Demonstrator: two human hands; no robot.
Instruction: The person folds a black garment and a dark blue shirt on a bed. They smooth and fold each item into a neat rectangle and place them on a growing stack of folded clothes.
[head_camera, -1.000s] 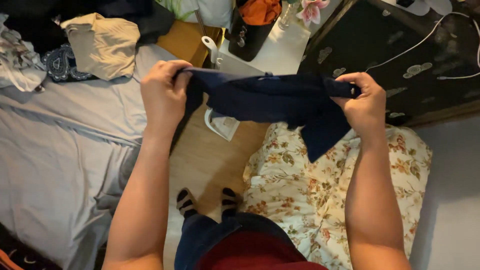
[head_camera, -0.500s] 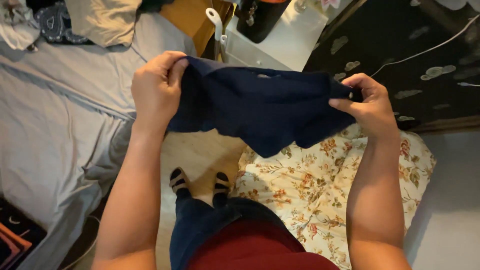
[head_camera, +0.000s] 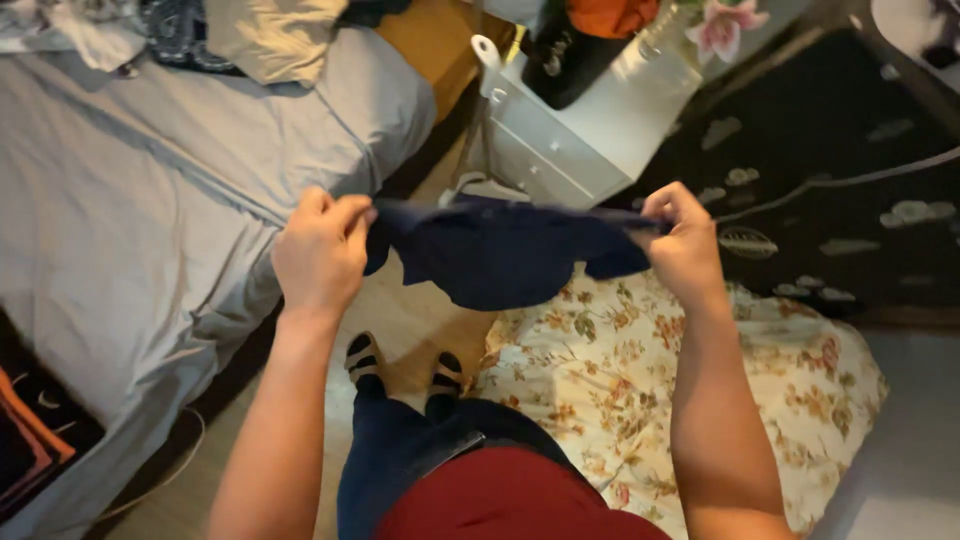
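Observation:
A dark navy garment (head_camera: 500, 250) hangs stretched between both hands, sagging in the middle above the floor. My left hand (head_camera: 320, 250) pinches its left edge and my right hand (head_camera: 685, 240) grips its right edge. Both arms reach forward at about chest height. My feet in striped socks (head_camera: 400, 370) stand on the wooden floor below the cloth.
A bed with a grey sheet (head_camera: 130, 200) and a heap of clothes (head_camera: 200, 30) lies at the left. A floral quilt (head_camera: 680, 400) lies on the floor at the right. Ahead stands a white drawer unit (head_camera: 580, 130), with a dark patterned rug (head_camera: 820, 180) beyond.
The hands have come lower and a little closer together. The garment now looks smaller and more bunched than a second ago. The view has tilted toward the bed.

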